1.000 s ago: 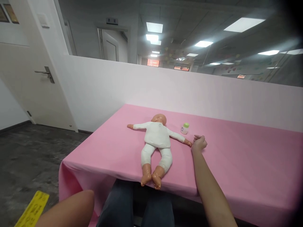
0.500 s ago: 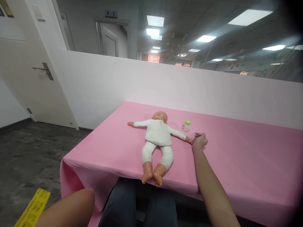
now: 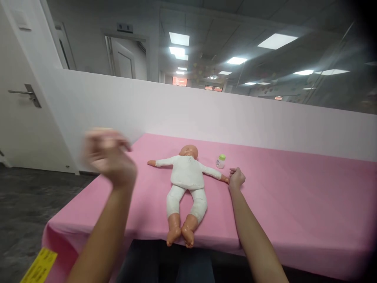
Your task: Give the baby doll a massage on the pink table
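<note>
A baby doll (image 3: 187,173) in a white suit lies on its back on the pink-covered table (image 3: 282,204), arms spread, feet at the front edge. My right hand (image 3: 237,179) rests on the cloth beside the doll's hand at the right; its fingers are loosely bent and apart, with nothing seen in them. Whether it touches the doll's hand I cannot make out. Raised over the table's left side is my left hand (image 3: 110,157), smeared by motion, its fingers bent. A small clear jar (image 3: 220,162) with a green lid stands between the doll's head and my right hand.
Behind the table runs a low white wall (image 3: 206,114) with glass above it. To the left is a white door (image 3: 26,125) with a metal handle. A yellow label (image 3: 38,267) shows at the lower left. My legs (image 3: 194,263) are under the table's front edge.
My left hand has come up into view from the lower left and is over the table. The right hand stays beside the doll's hand. The whole view has shifted slightly right.
</note>
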